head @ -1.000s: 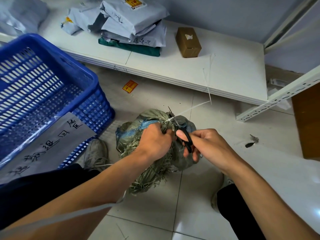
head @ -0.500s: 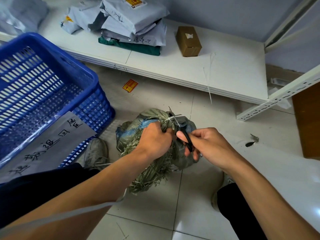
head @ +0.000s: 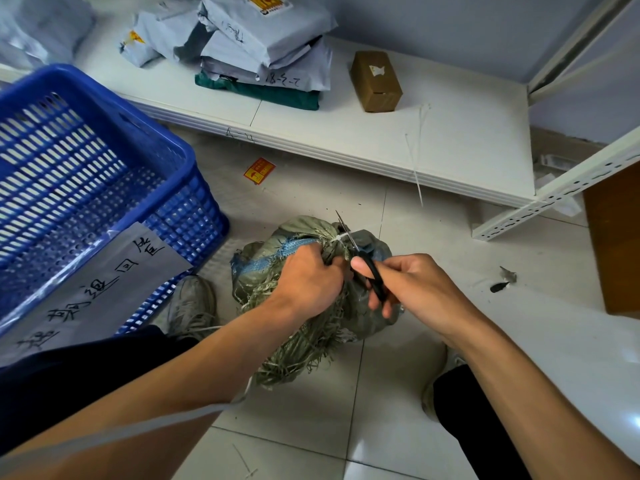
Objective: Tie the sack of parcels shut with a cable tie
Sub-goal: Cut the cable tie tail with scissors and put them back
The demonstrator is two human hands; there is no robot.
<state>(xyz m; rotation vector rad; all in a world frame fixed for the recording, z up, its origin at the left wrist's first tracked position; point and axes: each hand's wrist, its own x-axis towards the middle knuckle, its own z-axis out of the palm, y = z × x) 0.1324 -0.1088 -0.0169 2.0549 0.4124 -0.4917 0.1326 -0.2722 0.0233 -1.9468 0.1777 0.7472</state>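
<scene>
Pale floor tiles (head: 398, 375) carry the sack (head: 304, 226) in the middle; the left hand (head: 308, 278) grips its gathered neck, steadying it; the cable tie (head: 341, 237) circles that neck; the right hand (head: 415, 285) curls its fingers (head: 375, 301) round black scissors (head: 375, 278), blades at the tie, probably for trimming.

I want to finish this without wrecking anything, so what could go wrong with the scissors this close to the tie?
1. The scissors sit right at the cable tie on the neck of the sack; a careless snip could cut the loop or the fabric.
2. The left hand grips the neck close beside the scissors, so a slip of the right hand might nick it.
</scene>
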